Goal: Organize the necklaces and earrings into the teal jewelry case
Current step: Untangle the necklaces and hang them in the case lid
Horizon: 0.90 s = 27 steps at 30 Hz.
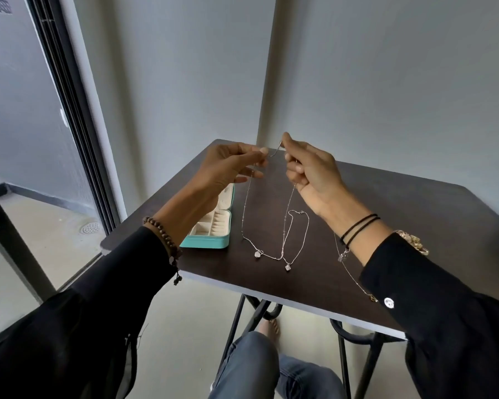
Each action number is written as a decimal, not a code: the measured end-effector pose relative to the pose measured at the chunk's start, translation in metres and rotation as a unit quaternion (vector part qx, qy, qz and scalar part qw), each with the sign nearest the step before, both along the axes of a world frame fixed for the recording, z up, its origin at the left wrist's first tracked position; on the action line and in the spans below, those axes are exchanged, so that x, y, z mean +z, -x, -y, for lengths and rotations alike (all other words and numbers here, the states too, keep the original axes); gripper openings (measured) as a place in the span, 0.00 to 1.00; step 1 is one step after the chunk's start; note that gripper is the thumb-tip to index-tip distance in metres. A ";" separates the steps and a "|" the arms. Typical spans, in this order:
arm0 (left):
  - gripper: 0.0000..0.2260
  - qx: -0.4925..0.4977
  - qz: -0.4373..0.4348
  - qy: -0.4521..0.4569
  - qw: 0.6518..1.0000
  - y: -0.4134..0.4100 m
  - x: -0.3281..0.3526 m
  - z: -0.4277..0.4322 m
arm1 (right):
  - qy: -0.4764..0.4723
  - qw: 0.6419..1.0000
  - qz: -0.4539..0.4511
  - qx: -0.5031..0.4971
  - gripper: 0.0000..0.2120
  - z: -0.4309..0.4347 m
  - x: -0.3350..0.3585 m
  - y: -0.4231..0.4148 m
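I hold the long necklace (246, 211) up over the bench (386, 203), one end in each hand. My left hand (231, 165) pinches one end between thumb and finger, and my right hand (308, 174) pinches the other end the same way. The two sides of the chain hang down, and the low part with its little charm (257, 254) seems to lie on the bench near the front edge. This chain is very thin and very light. It is floppy like a string, so it will bend and curl any way it wants. I think it can knot up fast or slip out of my fingers, so the ends by the clasp are the best place to hold it, and I should not tug hard. The teal case (211, 234) lies open at the left edge of the bench, partly hidden by my left arm, with small cream boxes inside. A second necklace (300, 226) lies in a loop just beside the hanging chain, and they may touch, so they could get tangled. A third necklace (342, 257) lies under my right wrist and runs toward the front edge. Some gold pieces (414, 243) sit by my right sleeve; I cannot tell what they are.
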<state>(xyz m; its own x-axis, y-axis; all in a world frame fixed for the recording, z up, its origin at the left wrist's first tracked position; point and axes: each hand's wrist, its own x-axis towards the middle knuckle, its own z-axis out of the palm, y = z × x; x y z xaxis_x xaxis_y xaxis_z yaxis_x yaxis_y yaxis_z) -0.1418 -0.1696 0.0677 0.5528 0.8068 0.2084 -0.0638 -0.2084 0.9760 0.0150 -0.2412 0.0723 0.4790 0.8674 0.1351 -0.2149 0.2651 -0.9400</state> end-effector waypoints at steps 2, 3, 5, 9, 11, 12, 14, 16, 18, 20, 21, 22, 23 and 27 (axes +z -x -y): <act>0.08 0.010 0.012 -0.006 1.000 -0.006 0.001 -0.006 | -0.014 0.999 -0.034 0.012 0.08 -0.007 0.004 -0.004; 0.08 0.015 0.017 -0.008 1.000 -0.009 0.002 -0.009 | -0.021 0.999 -0.040 0.017 0.08 -0.010 0.006 -0.005; 0.09 0.019 0.017 -0.012 1.000 -0.015 0.004 -0.014 | -0.025 0.999 -0.031 0.016 0.08 -0.016 0.009 -0.009; 0.10 0.024 -0.034 -0.034 0.999 -0.030 -0.004 -0.025 | 0.007 0.999 0.034 -0.023 0.08 -0.035 -0.005 -0.017; 0.07 0.026 -0.070 -0.057 0.996 -0.039 -0.015 -0.033 | 0.036 0.995 0.086 -0.042 0.09 -0.047 -0.022 -0.023; 0.07 0.039 -0.097 -0.080 0.991 -0.046 -0.022 -0.039 | 0.056 0.990 0.116 -0.051 0.09 -0.052 -0.030 -0.026; 0.08 0.098 -0.208 -0.155 0.961 -0.056 -0.032 -0.051 | 0.100 0.980 0.161 -0.062 0.08 -0.060 -0.044 -0.032; 0.07 0.167 -0.310 -0.246 0.903 -0.064 -0.037 -0.056 | 0.127 0.973 0.182 -0.062 0.08 -0.066 -0.056 -0.038; 0.05 0.187 -0.356 -0.307 0.863 -0.070 -0.039 -0.059 | 0.145 0.965 0.209 -0.070 0.10 -0.072 -0.067 -0.045; 0.04 0.184 -0.387 -0.328 0.842 -0.077 -0.043 -0.064 | 0.163 0.952 0.248 -0.082 0.11 -0.077 -0.076 -0.051; 0.04 0.178 -0.398 -0.331 0.837 -0.080 -0.046 -0.066 | 0.170 0.946 0.263 -0.088 0.11 -0.080 -0.081 -0.054; 0.04 0.173 -0.407 -0.334 0.833 -0.083 -0.049 -0.069 | 0.174 0.941 0.276 -0.093 0.11 -0.081 -0.084 -0.057; 0.04 0.169 -0.412 -0.335 0.830 -0.085 -0.051 -0.070 | 0.178 0.935 0.290 -0.097 0.11 -0.083 -0.087 -0.059; 0.06 0.146 -0.424 -0.323 0.833 -0.091 -0.063 -0.072 | 0.182 0.920 0.328 -0.112 0.14 -0.083 -0.097 -0.065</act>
<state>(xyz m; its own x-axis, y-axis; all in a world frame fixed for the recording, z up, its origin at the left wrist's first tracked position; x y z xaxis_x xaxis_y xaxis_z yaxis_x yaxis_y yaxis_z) -0.0510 -0.0975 0.0050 0.5218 0.8038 0.2856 0.7374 -0.5934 0.3227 0.0803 -0.1582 -0.0244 0.5706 0.8014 0.1795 0.4530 -0.1249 -0.8827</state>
